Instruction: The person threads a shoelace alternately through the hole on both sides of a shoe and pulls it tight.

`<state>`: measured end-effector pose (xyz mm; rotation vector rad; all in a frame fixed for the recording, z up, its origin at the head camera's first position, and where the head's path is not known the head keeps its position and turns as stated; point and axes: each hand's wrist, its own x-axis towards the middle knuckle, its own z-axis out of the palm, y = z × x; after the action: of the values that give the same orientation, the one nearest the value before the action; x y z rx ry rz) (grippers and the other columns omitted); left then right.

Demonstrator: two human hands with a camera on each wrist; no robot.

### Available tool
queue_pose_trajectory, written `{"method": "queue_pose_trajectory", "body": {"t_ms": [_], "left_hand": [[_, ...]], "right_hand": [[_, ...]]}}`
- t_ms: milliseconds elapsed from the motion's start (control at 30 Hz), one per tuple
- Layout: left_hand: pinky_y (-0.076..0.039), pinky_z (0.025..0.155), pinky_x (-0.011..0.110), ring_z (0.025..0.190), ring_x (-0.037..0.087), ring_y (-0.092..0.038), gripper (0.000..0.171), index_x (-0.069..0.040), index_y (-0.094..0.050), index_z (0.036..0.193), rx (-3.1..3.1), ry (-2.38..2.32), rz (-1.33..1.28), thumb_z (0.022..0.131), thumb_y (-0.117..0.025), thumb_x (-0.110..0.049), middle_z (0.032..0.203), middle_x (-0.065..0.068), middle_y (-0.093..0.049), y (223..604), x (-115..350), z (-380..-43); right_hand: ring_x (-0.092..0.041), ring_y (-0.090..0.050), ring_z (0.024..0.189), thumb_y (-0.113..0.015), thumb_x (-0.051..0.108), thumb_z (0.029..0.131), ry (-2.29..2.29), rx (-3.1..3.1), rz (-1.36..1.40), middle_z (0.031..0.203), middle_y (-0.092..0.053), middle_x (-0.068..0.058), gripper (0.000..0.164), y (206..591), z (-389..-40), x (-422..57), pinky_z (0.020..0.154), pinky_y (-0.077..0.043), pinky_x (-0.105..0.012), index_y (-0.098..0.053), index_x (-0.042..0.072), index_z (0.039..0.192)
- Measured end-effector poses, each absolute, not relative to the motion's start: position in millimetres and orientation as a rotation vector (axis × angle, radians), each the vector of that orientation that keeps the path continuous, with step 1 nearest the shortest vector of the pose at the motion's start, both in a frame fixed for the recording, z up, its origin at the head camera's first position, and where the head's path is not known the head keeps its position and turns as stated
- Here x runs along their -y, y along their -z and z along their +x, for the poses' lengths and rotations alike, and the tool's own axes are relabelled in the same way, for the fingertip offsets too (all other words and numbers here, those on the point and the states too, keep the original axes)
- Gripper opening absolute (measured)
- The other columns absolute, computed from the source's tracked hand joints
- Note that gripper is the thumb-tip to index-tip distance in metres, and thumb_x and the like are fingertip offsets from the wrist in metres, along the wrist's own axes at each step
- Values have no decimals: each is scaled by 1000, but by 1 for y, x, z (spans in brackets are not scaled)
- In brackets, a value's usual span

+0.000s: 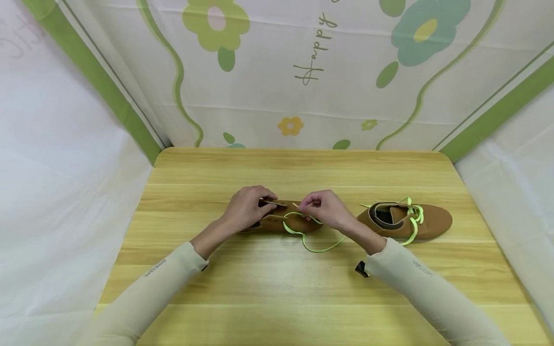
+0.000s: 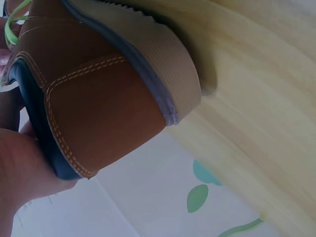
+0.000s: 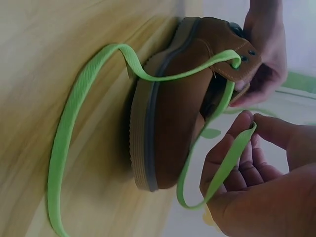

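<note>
A brown leather shoe with a pale ribbed sole lies between the hands, toe to the right. My left hand grips the far eyelet flap near the shoe's opening. In the left wrist view, that hand is at the dark padded collar, beside the stitched heel. A flat neon-green shoelace passes through the front eyelet of the near flap, and one length loops onto the table. My right hand pinches the other end between thumb and index finger, above the toe.
A second brown shoe, laced and tied in green, stands to the right on the wooden table. A floral white curtain hangs behind the table's far edge. Black material shows beneath the right cuff.
</note>
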<state>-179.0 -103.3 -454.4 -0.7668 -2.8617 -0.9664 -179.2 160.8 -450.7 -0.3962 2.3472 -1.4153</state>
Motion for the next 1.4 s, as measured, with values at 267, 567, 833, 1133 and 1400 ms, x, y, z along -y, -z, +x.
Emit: {"method": "queue_pose_trajectory", "body": {"t_ms": [267,567,833,1133,1400], "left_hand": [[-60,84,41,96,21,-75,8,-14,-84,101,2817,1019,-693,98,-79,-19,101,1,-80,462,99,-181],[-51,61,30,71,13,-68,10,-13,-84,98,2800,1040,-633,101,-75,-18,92,1,-80,465,96,-185],[-33,48,23,47,7,-45,12,-10,-83,98,2797,1046,-617,101,-75,-19,77,2,-76,468,95,-188],[-30,45,23,44,7,-41,13,-11,-84,95,2788,1043,-593,100,-77,-21,70,-1,-72,468,96,-187],[-36,46,25,47,6,-47,12,-12,-84,95,2778,1031,-607,99,-78,-21,72,-1,-74,468,97,-186]], "right_hand": [[-12,-62,70,-74,13,99,1310,-2490,-485,81,-74,-2,11,456,-178,-147,64,-50,-26,-80,6,92],[-9,-57,63,-76,16,97,1281,-2567,-465,79,-75,-6,13,460,-180,-133,60,-45,-24,-80,7,87],[-8,-55,56,-75,14,96,1274,-2658,-393,77,-77,-5,12,467,-183,-125,55,-43,-23,-82,10,86],[-10,-66,65,-81,16,93,1303,-2755,-360,77,-76,0,12,472,-184,-117,63,-52,-27,-80,9,83],[-10,-67,64,-83,19,94,1299,-2786,-369,78,-77,-3,15,474,-186,-114,59,-51,-25,-80,8,85]]}}
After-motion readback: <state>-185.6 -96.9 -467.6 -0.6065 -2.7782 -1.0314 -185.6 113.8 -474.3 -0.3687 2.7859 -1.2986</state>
